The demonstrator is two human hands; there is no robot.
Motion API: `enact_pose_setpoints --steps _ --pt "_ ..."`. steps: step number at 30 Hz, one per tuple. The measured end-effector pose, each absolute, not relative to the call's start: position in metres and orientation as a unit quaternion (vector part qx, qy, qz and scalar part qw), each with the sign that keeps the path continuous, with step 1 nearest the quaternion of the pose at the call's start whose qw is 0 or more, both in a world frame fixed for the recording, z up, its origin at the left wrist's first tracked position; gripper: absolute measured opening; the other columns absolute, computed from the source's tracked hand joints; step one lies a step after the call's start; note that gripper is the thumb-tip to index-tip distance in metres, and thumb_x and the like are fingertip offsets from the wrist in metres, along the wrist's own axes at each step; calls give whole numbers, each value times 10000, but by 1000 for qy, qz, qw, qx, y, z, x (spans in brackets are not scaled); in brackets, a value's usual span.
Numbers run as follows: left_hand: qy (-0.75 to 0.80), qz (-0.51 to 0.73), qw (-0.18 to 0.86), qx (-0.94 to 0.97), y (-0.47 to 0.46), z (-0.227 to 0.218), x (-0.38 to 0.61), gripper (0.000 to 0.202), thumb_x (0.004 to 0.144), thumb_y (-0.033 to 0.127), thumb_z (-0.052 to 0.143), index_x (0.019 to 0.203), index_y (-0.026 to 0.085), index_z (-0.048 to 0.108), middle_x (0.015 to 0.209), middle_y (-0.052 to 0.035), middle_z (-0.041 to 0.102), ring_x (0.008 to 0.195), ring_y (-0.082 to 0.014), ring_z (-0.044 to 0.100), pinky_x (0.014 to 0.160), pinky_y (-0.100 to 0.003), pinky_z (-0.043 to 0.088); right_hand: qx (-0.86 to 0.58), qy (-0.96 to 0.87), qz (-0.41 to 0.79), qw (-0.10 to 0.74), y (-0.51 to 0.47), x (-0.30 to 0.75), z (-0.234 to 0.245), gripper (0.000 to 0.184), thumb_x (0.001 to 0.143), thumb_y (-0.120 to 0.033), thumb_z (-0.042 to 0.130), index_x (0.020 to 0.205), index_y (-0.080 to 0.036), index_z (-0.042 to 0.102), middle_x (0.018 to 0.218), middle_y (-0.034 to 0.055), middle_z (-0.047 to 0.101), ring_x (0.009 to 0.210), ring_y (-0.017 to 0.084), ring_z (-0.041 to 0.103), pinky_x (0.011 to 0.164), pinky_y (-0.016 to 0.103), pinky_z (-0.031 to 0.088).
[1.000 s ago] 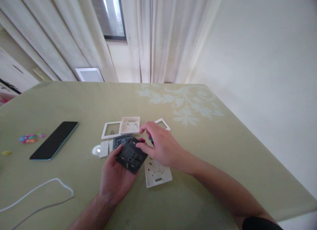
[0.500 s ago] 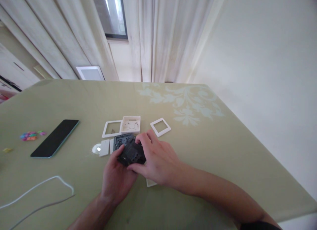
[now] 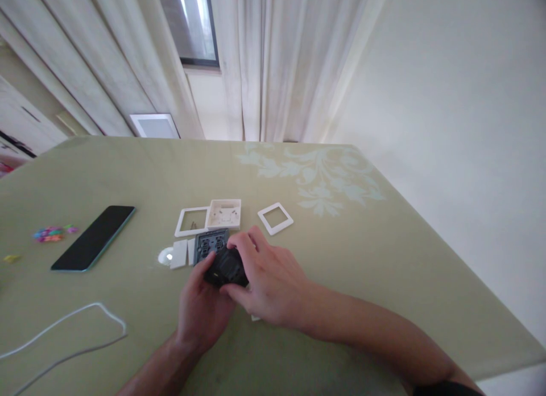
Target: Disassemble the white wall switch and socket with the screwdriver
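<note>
A black switch module is gripped between both hands above the table. My left hand supports it from the left and below, its thumb along the edge. My right hand is closed on its right side, fingers over the top and thumb underneath. Just behind lies a dark grey switch plate with two cut-out sections. White rocker covers rest at its left. Beyond them are a white back box and a white frame. Under my right hand, a white piece is mostly hidden.
Another white frame lies turned at an angle to the right. On the left are a phone, small colourful pieces, a yellow bit and a white cable. A pale wall borders the right side.
Both hands have tilted the black module slightly, so more of the grey plate behind it shows. Less of the white piece under my right hand is visible.
</note>
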State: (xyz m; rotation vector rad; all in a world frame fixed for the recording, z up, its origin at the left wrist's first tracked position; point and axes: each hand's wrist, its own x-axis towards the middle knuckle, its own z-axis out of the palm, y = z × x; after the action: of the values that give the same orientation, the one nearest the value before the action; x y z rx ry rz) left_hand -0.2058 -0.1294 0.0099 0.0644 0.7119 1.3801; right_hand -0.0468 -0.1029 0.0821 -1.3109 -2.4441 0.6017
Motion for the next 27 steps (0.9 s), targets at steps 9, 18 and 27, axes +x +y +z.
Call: enact_pose_setpoints --steps 9,18,27 --pt "363 617 698 16 -129 9 -211 241 944 241 696 1117 165 844 1029 -89 870 1084 -304 813 1034 -413 634 -453 -852 217 147 -104 -47 83 592 947 -466 789 1362 -283 408 1336 84 604 938 287 728 712 437 576" --pt "345 619 705 13 -131 11 -209 190 947 220 678 1018 188 851 989 -81 867 1127 -311 796 1050 -416 623 -437 -848 252 162 -101 -46 85 604 948 -483 786 1383 -281 419 1370 83 607 1088 321 713 814 475 603" --pt "343 605 718 2 -129 25 -203 234 942 279 683 1068 170 847 1016 -103 864 1227 -345 756 1114 -457 584 -422 -848 280 155 -98 -43 86 549 940 -424 763 1366 -287 446 1385 78 590 1090 303 701 860 483 601"
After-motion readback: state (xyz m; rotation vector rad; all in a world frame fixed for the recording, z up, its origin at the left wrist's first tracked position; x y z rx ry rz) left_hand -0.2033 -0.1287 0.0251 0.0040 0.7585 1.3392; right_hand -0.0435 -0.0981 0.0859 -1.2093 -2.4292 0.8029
